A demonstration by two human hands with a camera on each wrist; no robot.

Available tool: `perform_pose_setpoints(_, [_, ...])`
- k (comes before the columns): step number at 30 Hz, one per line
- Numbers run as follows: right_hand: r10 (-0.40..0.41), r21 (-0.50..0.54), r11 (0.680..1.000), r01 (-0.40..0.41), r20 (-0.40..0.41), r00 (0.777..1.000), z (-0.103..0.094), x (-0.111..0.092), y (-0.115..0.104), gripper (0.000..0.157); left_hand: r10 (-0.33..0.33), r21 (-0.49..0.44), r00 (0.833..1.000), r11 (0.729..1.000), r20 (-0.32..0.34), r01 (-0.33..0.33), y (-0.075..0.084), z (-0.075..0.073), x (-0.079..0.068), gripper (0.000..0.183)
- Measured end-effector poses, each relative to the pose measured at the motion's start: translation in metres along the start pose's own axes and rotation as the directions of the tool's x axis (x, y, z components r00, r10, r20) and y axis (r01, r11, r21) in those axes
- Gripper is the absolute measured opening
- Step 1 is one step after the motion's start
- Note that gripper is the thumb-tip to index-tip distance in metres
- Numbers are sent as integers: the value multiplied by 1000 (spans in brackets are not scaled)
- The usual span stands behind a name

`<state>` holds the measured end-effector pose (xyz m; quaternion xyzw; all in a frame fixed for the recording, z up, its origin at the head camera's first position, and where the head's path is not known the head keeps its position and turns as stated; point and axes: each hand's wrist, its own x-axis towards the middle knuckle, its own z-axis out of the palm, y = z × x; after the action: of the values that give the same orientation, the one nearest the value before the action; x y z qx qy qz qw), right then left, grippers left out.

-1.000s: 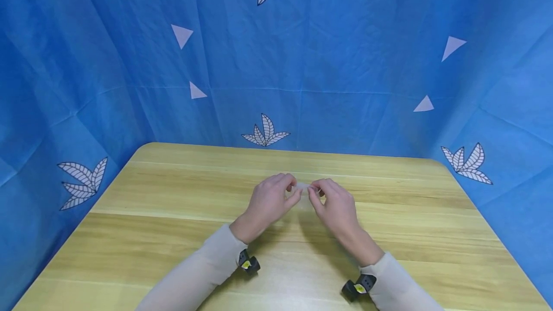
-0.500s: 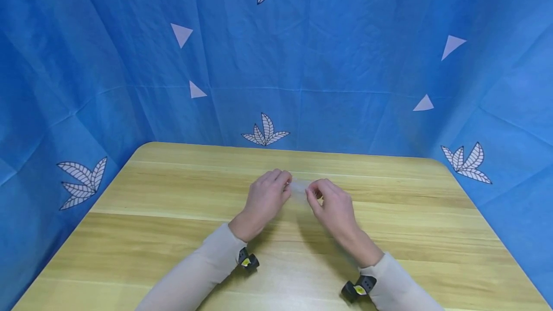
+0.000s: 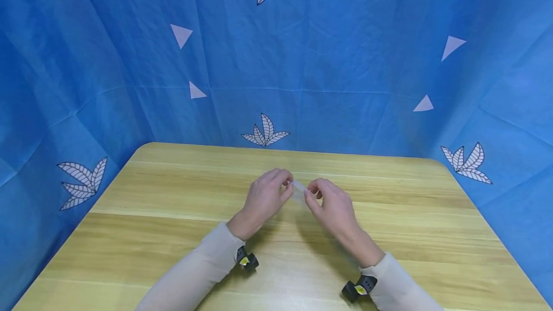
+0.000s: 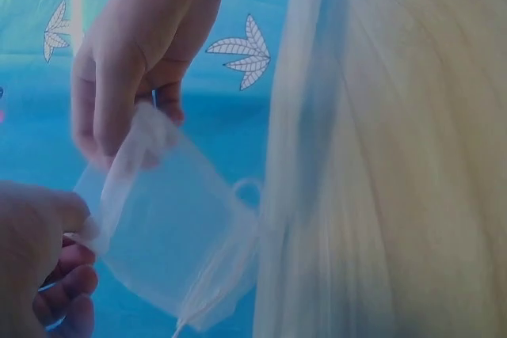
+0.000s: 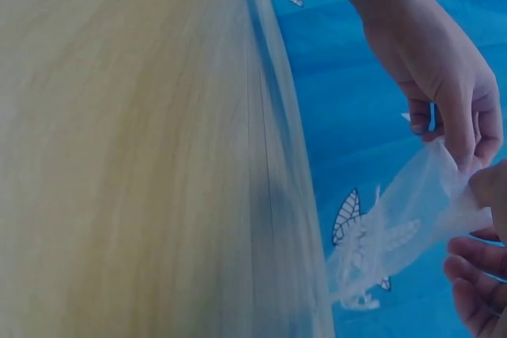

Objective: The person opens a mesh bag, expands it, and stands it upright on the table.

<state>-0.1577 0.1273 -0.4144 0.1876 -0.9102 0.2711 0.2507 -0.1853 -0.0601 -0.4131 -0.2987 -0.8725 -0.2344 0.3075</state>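
Observation:
Between my two hands hangs a small sheer white drawstring pouch (image 4: 182,227), see-through, with thin cords and a small loop near its lower end. My left hand (image 3: 267,197) pinches its upper edge between thumb and fingers. On the other side my right hand (image 3: 336,204) pinches the same edge, thumb toward the left hand. In the head view only a pale strip of the pouch (image 3: 298,187) shows in the gap between the fingertips. The right wrist view shows the pouch (image 5: 396,227) hanging down with its cords trailing at the bottom. Both hands are raised over the table.
A light wooden table (image 3: 173,191) with rounded far corners lies under the hands. Blue cloth (image 3: 345,61) printed with white leaves and triangles encloses its back and sides. A black strap camera (image 3: 248,260) is on the left wrist, another camera (image 3: 356,289) on the right.
My left hand has shifted slightly left and away from me, widening the gap between the hands. More of the pouch's edge shows between the fingertips; the right hand has barely moved.

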Motion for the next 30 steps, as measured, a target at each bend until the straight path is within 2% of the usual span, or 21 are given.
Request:
perform_pose_setpoints(3, [-6,10,1000,6,23,1000,0,0,-1,6,43,-33,999,999,28,-42,2,1,0,6])
perform_pose_setpoints(6, [0,39,999,0,13,1000,-1,-1,0,4,69,-65,996,996,50,-65,5,2,-1,9])
perform_pose_setpoints(10, [28,97,995,-25,-30,999,-2,-1,1,5,46,-70,996,997,76,-41,5,3,-1,14])
perform_pose_setpoints(15, [27,101,995,-22,-44,999,-1,0,2,4,36,-61,995,998,98,-30,5,4,-1,6])
perform_pose_setpoints(20, [6,60,998,-5,-21,1000,1,0,3,9,122,-79,988,990,90,-115,7,4,-1,3])
perform_pose_setpoints(25, [9,10,1000,-9,-53,999,0,0,2,6,229,-96,972,970,50,-224,8,4,-2,4])
perform_pose_setpoints(30, [6,-6,1000,-6,-72,997,0,0,1,9,255,-106,967,962,15,-252,8,5,-4,7])
